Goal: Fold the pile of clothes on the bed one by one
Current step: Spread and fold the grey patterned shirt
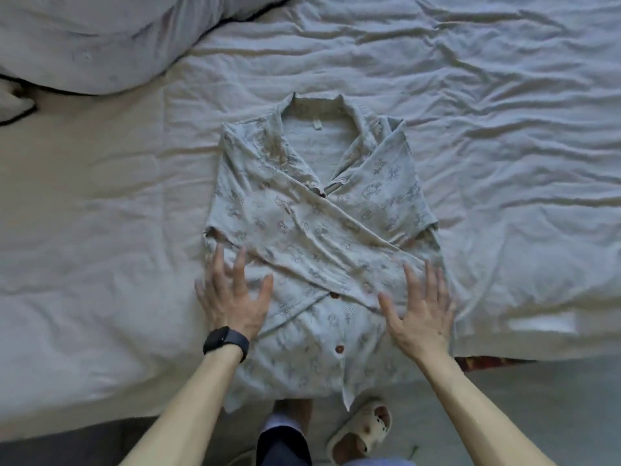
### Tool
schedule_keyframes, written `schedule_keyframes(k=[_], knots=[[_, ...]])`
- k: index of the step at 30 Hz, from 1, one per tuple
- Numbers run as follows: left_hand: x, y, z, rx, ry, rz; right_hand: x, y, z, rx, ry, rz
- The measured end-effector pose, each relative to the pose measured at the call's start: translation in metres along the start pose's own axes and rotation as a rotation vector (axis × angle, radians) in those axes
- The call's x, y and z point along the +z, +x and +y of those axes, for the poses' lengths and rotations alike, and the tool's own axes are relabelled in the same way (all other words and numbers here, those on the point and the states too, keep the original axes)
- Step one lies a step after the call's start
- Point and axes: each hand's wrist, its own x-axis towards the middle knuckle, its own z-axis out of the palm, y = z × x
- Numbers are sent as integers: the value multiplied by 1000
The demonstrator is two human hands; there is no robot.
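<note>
One shirt (316, 230) lies on the bed (504, 129), right in the middle of the view. It is pale with little drawings all over it. Its collar (316, 109) points to 12 o'clock and its bottom edge points to 6 o'clock. The bottom edge hangs a little over the side of the bed. Both sides of the shirt are folded in, and they cross over each other on the front. Small brown buttons (340, 348) run down the lower part.

Both hands rest on the shirt. The left hand (233, 297) is at 7 o'clock on the shirt, close to its edge. The right hand (420, 311) is at 5 o'clock on the shirt. The fingers of both hands are straight and spread wide. They grab nothing; they just lie flat on the cloth. The hands are well apart, with the buttons between them. A black watch (225, 343) sits on the left wrist.

The bed sheet is pale and full of wrinkles. A big soft blanket (84, 38) is heaped at 10 o'clock. At 6 o'clock, on the floor (537, 398), is a light slipper (361, 428) with dark spots on it.
</note>
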Motion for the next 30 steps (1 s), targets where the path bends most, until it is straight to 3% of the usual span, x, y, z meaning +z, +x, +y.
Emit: schedule_keyframes(k=[3,6,8,11,14,21,30], knots=[[6,-86,-27,-304,-144,123,-6,-42,36,274,332,120],[12,-138,-44,-612,-267,-49,-8,-67,69,476,635,29],[20,-156,-54,-704,-248,-198,-4,-75,90,494,635,-115],[21,-162,-57,-714,-198,-314,1,-77,107,456,574,-328],[11,-163,-50,-794,-466,-338,0,-77,114,415,638,-452],[-37,-210,-42,-750,-720,-263,-27,-116,132,456,860,-404],[-122,-264,-5,-730,-860,15,-111,-180,122,329,1028,-109]])
